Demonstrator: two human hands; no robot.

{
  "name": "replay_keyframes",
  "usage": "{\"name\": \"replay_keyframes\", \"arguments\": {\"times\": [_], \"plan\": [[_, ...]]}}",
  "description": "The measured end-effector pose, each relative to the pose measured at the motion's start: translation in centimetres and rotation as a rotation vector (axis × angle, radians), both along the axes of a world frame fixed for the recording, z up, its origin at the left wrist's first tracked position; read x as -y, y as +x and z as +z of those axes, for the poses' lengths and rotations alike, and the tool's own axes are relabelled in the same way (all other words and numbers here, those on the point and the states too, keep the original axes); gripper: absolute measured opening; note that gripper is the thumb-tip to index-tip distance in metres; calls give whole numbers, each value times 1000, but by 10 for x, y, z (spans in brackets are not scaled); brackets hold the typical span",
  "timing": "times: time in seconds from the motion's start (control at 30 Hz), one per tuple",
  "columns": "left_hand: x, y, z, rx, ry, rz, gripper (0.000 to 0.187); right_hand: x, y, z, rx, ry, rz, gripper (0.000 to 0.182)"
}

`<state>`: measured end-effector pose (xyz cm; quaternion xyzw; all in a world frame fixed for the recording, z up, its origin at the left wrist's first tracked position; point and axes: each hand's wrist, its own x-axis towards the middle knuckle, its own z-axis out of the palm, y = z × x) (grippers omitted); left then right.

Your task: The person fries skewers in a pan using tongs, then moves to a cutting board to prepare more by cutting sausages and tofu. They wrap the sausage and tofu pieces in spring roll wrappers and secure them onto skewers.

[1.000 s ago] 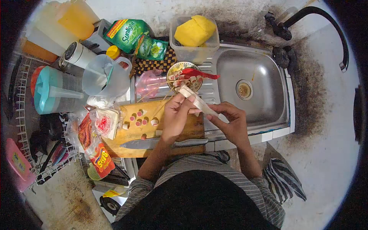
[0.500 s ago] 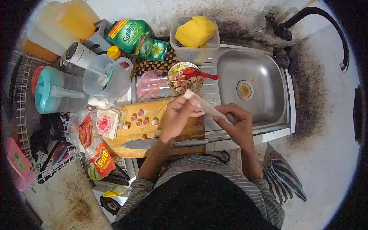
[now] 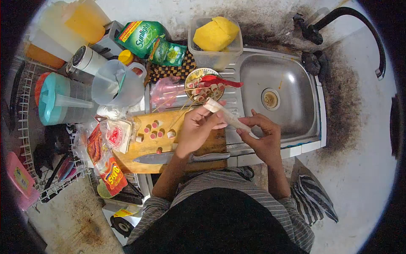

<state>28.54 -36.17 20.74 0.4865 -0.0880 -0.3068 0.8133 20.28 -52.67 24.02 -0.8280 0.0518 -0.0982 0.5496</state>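
A pale, flat strip (image 3: 231, 119), perhaps a wrapper, stretches between my two hands above the sink's drainboard. My left hand (image 3: 198, 127) is closed on its upper left end, where it looks folded or rolled. The thumb and fingers of my right hand (image 3: 263, 134) pinch its lower right end. Just beyond my left hand stands a patterned bowl (image 3: 191, 77) with small rolled pieces and a red spoon (image 3: 224, 82). On the wooden cutting board (image 3: 207, 146) lie several small rolled pieces (image 3: 153, 134), thin sticks and a knife (image 3: 154, 158).
The steel sink (image 3: 292, 93) with a black faucet (image 3: 363, 15) is at the right. A plastic tub (image 3: 215, 59) holding a yellow sponge stands behind. Green Sunlight pouches (image 3: 141, 36), a teal-lidded pitcher (image 3: 53, 99), a clear container (image 3: 131, 91) and food packets (image 3: 112, 175) crowd the left.
My right hand has moved slightly to the right, with its fingers a little more spread. The strip's upper left end has tilted and shows more of its face.
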Motion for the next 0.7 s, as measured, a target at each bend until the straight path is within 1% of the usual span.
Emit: {"name": "replay_keyframes", "arguments": {"times": [0.13, 0.2, 0.23, 0.3, 0.4, 0.47, 0.5, 0.57, 0.6, 0.63, 0.7], "plan": [[-5, 3, -1, 32, 43, -37, 27, 0, -1, -1, 21, -14, 0, 20], [-6, 4, -4, -33, -9, -42, 36, 0, -1, 2, 35, 0, 3, 20], [-7, 4, -3, -34, -8, -41, 36, 0, -1, 3, 27, -24, 11, 20], [-7, 5, 0, -2, 60, -40, 44, 0, -2, 4, 20, -49, 19, 20], [-11, 6, -7, 29, 9, -57, 44, 1, -3, 1, -9, -45, 42, 22], [-9, 5, -5, 31, -21, -26, 44, 1, -3, -3, -33, 91, 47, 19], [-8, 5, -4, 32, -51, 6, 43, 1, -2, -5, -32, 91, 46, 19], [-8, 4, 0, 43, -62, -2, 42, 2, -1, -9, -30, 179, 21, 20], [-8, 4, 1, 51, -73, -11, 40, 2, 0, -11, -31, 179, 22, 20], [-9, 4, 1, 50, -72, -10, 40, 3, 0, -12, -27, 184, 5, 20], [-10, 4, 1, 41, 15, -40, 37, 4, 1, -12, -23, 188, -14, 21]]}}
